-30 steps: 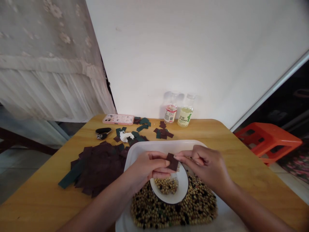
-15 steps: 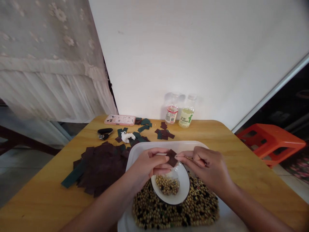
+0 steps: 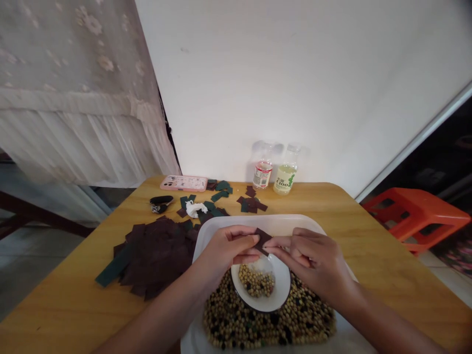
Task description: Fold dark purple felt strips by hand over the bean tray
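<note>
My left hand (image 3: 225,250) and right hand (image 3: 309,258) pinch a dark square of sheet material (image 3: 263,240) above the white bowl (image 3: 282,290). Caution: a slackened grip would drop it among the mixed beans (image 3: 228,319).

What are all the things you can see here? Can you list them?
table: one, yellow wood, under everything
tray: one, white, on table
bowl: one, white, in tray
beans: many, tan and black, in tray and bowl
squares: many, dark brown and green, on table
phone: one, pink, on table
tissue: one, white, on table
bottles: two, clear, by wall
stool: one, orange, right of table
held square: one, dark brown, above bowl
hands: two, either side of held square
</note>
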Demonstrator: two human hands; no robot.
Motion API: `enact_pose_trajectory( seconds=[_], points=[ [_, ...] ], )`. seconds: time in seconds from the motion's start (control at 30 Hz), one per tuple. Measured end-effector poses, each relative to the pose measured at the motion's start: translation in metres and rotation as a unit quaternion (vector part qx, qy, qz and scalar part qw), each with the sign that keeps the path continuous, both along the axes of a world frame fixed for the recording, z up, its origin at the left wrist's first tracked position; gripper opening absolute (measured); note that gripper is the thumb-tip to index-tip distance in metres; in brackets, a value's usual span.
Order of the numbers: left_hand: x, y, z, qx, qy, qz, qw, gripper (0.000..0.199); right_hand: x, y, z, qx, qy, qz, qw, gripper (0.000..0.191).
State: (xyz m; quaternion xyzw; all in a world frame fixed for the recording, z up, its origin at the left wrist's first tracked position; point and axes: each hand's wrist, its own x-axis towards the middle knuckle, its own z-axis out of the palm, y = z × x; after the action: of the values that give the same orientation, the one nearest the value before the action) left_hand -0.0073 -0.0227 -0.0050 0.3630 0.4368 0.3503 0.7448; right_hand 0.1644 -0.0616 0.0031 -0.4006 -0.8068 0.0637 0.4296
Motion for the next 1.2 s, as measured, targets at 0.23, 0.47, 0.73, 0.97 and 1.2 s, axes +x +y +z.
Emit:
enact_pose_trajectory(
  seconds=[0.23, 0.47, 0.73, 0.97, 1.2],
  points=[
    [-0.0016, 0.0012, -0.0012, -0.027, -0.036, -0.018, 0.999, 0.024, 0.0020, 0.0018, -0.0057, -0.030, 0.032, -0.013, 0.999, 0.042],
    [-0.0009, 0.0002, 0.0009, -0.073, -0.085, -0.035, 0.993, 0.021, 0.0018, 0.0034, -0.0045, -0.036, 0.037, -0.030, 0.998, 0.041],
    [-0.0007, 0.0004, 0.0014, -0.062, -0.045, -0.032, 0.997, 0.020, -0.0002, 0.0044, -0.0023, -0.120, 0.056, -0.032, 0.991, 0.037],
    [-0.0004, 0.0009, 0.0027, -0.068, -0.045, -0.029, 0.996, 0.018, -0.0022, 0.0041, 0.0007, -0.155, 0.085, -0.059, 0.983, 0.028],
    [-0.0006, 0.0020, 0.0030, -0.066, -0.060, -0.016, 0.996, 0.016, -0.0005, 0.0048, -0.0015, -0.157, 0.090, -0.057, 0.982, 0.028]
  ],
)
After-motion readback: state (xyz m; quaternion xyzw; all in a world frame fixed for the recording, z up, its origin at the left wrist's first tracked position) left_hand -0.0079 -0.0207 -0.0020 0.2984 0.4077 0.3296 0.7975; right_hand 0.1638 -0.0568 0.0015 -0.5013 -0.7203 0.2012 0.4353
